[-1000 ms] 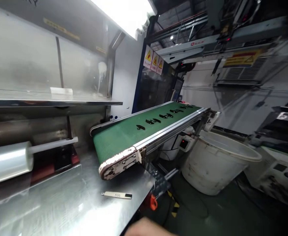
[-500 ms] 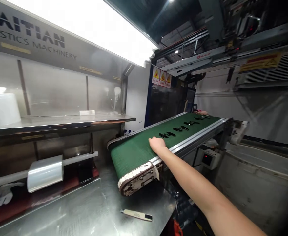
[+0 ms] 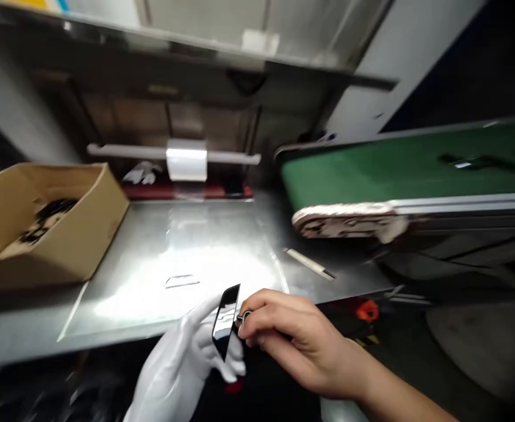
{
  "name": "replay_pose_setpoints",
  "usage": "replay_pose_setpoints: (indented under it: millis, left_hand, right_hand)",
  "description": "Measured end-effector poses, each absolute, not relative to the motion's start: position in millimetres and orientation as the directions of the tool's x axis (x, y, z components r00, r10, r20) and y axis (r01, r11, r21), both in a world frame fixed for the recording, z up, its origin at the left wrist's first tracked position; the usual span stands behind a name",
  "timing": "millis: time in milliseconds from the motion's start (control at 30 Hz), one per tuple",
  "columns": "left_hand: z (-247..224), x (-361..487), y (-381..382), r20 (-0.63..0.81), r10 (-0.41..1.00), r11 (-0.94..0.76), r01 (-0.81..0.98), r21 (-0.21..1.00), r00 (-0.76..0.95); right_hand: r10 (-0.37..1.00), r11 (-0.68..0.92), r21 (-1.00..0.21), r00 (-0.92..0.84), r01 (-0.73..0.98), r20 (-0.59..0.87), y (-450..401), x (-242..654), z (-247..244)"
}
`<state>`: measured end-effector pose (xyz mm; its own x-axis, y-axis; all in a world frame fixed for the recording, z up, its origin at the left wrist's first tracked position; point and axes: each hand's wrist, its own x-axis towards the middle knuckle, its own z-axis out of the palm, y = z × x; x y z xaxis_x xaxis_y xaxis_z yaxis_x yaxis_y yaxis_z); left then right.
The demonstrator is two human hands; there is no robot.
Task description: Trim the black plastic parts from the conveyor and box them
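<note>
At the tabletop's near edge, the gloved left hand, half curled, holds the black part; the bare right hand, fingertips pinched together, grips a small hook beside it. Whether these join is hidden. Steady the part from behind; keep bare fingertips off its glossy face. A carton occupies the left end; toward the right corner, the knife and conveyor may restrict sideways movement.

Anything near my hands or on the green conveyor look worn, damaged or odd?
The near end housing of the green conveyor looks worn: its pale coating is patchy and brownish, though blur hides detail. Also, your left hand is gloved in white while your right hand is bare, which looks mismatched.
</note>
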<state>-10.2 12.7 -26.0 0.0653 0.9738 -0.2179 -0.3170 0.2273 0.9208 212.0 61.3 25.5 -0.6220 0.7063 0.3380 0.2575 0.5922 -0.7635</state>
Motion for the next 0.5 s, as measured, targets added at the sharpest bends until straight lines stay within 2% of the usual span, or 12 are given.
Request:
replay_pose_setpoints:
  millis: [67,100,167,233,500]
  left_hand:
    - [-44,-14,8,-0.271,0.946,0.322,-0.407,0.855,0.180]
    - [-51,-16,6,-0.266,0.928,0.366,-0.507,0.780,0.262]
    - [-62,-20,0,-0.204,0.906,0.412,-0.664,0.624,0.371]
    - [-68,-21,-6,-0.146,0.902,0.418,-0.739,0.528,0.405]
    - [-80,-16,-21,-0.130,0.893,0.440,-0.781,0.444,0.430]
  right_hand:
    - [0.731,0.476,-0.866,-0.617,0.153,0.293,52,195,0]
    - [0.744,0.426,-0.896,-0.611,0.126,0.268,49,189,-12]
    - [0.769,0.335,-0.939,-0.598,0.076,0.226,45,181,-33]
    - [0.781,0.253,-0.967,-0.597,0.037,0.181,40,177,-46]
    - [0.828,0.028,-0.999,-0.559,-0.017,0.033,23,179,-57]
